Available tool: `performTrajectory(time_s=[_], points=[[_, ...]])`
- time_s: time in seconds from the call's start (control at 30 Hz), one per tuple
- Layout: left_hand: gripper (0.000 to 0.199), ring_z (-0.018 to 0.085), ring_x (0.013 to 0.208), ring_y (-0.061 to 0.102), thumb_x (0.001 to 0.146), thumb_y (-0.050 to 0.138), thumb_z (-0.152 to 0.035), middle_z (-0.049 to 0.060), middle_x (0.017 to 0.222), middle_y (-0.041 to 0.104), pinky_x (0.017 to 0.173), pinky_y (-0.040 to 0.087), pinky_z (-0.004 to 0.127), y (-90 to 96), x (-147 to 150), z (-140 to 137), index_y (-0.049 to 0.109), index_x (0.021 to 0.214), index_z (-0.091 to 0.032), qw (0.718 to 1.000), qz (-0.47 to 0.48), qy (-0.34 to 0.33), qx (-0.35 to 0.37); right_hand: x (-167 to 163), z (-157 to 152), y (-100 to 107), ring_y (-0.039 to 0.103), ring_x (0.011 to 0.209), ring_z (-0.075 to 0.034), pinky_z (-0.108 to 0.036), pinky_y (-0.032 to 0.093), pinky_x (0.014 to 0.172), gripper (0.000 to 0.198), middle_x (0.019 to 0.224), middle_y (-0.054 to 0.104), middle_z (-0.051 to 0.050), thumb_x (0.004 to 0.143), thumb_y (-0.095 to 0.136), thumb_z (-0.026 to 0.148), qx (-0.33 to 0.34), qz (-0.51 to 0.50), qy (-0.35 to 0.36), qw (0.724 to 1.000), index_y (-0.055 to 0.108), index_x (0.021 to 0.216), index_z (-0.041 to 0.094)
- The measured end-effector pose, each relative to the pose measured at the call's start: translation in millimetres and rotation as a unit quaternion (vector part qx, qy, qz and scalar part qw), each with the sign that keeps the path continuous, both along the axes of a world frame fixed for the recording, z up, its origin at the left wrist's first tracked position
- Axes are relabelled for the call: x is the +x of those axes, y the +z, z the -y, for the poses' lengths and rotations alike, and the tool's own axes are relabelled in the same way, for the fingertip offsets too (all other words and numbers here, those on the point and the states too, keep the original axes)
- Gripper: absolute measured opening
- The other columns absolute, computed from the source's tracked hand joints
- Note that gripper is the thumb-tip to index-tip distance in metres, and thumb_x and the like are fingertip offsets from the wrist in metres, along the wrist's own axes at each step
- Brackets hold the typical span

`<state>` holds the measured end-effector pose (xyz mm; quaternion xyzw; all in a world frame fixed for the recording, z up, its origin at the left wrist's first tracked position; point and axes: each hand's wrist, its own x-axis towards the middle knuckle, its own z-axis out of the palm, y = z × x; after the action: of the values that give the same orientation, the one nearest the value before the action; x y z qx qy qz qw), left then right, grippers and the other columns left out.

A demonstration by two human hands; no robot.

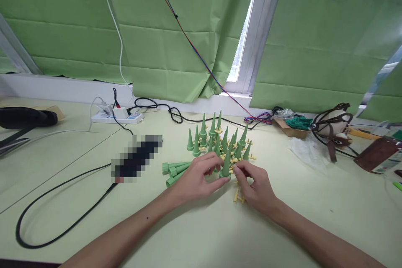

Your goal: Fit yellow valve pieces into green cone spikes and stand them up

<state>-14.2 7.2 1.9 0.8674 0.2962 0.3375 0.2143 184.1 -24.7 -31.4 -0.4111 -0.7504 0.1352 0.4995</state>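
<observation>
My left hand (204, 176) is curled about the base of a green plastic spike (226, 164), which stands point up on the table. Thumb and fingers sit on either side of it. At its right side my right hand (256, 182) is closed in a pinch on a small yellow valve piece (231, 171), mostly covered by the fingertips. Behind both hands stand several upright green spikes (203, 124), many with yellow pieces sticking out sideways. Several more spikes (177, 169) lie flat left of my left hand. Loose yellow pieces (237, 197) rest beneath my right hand.
A blurred-out dark device (136, 161) with a black cable lies to the left. Along the back are a power strip (117, 116) and wires. At the right sit a cardboard box (290, 129), clear plastic bags (309, 148) and a brown-red container (378, 155).
</observation>
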Motion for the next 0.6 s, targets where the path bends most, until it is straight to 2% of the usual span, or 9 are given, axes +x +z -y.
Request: performTrajectory(time_s=[0.27,0.43,0.6], points=[[0.026,0.013,0.068,0.039,0.093,0.058,-0.030,-0.002,0.074,0.041,0.060,0.031,0.026,-1.5,0.2,-0.6,0.046,0.075,-0.018,1.000,0.003,-0.002,-0.006,-0.5,-0.1,0.5,0.046,0.057,-0.013,-0.025,0.038,0.053,0.019,0.070,0.055,0.000,0.100,0.047,0.024,-0.014,-0.006,0.010,1.000,0.056,0.084,0.020],[0.023,0.013,0.069,0.040,0.095,0.057,-0.030,-0.002,0.076,0.043,0.061,0.031,0.026,-2.7,0.0,-1.1,0.048,0.077,-0.018,1.000,0.014,-0.003,0.006,0.9,-0.1,1.1,0.048,0.056,-0.013,-0.025,0.041,0.053,0.012,0.073,0.056,0.000,0.098,0.051,0.027,-0.035,0.004,0.022,0.999,0.056,0.092,0.019],[0.017,0.013,0.071,0.042,0.095,0.058,-0.026,-0.001,0.079,0.044,0.062,0.032,0.025,-1.9,0.0,-0.4,0.052,0.082,-0.017,0.999,0.027,-0.004,0.017,1.5,0.0,3.3,0.047,0.055,-0.013,-0.024,0.040,0.052,0.011,0.069,0.053,0.001,0.098,0.051,0.028,-0.020,0.010,0.010,1.000,0.055,0.091,0.020]])
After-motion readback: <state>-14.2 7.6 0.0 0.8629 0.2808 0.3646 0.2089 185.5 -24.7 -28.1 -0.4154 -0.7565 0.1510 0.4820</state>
